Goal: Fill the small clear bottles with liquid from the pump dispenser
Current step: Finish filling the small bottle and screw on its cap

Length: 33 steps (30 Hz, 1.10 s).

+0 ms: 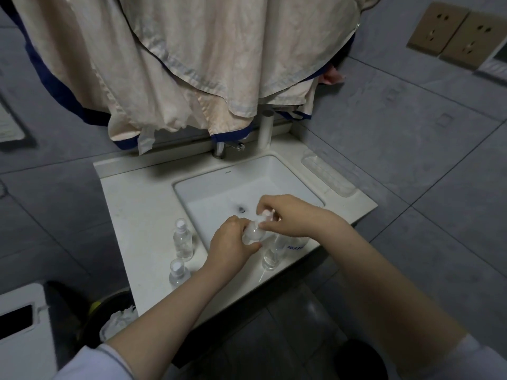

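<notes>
My left hand [230, 248] grips a small clear bottle [253, 234], held tilted over the front edge of the sink. My right hand [290, 215] is closed over a white pump head [267, 213] right at that bottle's mouth. The pump dispenser [295, 246], clear with blue lettering, shows partly under my right wrist. Another small clear bottle [271, 259] stands uncapped in front of the dispenser. Two capped small bottles [182, 241] [178, 272] stand on the counter at the left of the sink. I cannot tell the liquid level in the held bottle.
The white sink [247, 182] is set in a white counter [137, 204], with the tap [219, 149] at the back. Hanging cloth [192, 64] drapes over the back edge. A soap tray [327, 174] lies at the right. A bin [115, 314] stands below left.
</notes>
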{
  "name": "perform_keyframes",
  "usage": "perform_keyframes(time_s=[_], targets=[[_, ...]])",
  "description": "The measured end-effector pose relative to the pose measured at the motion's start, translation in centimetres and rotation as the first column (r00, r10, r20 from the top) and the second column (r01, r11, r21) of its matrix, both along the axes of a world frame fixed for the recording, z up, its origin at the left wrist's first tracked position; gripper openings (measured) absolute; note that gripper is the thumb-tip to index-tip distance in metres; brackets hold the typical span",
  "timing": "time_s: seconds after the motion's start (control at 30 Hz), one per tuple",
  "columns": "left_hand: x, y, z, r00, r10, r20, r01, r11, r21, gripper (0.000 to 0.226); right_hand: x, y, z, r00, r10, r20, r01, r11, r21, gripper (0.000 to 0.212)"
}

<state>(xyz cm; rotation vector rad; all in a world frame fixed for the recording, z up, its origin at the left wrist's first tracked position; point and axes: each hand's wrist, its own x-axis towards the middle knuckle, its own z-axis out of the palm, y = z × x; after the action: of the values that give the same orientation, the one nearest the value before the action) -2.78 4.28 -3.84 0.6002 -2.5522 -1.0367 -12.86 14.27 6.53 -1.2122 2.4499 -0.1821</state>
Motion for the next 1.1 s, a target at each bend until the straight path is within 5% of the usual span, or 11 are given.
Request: perform_keyframes(time_s=[0.5, 1.1], targets=[[0.2, 0.0, 0.0, 0.999, -0.036, 0.001, 0.036, 0.999, 0.015, 0.028, 0.2, 0.4, -0.3, 0.984, 0.029, -0.177, -0.015, 0.997, 0.079, 0.032], [-0.4, 1.0, -1.0, 0.996, 0.038, -0.075, -0.037, 0.999, 0.014, 0.018, 0.8, 0.3, -1.9, 0.995, -0.054, -0.088, 0.048, 0.996, -0.070, 0.031]])
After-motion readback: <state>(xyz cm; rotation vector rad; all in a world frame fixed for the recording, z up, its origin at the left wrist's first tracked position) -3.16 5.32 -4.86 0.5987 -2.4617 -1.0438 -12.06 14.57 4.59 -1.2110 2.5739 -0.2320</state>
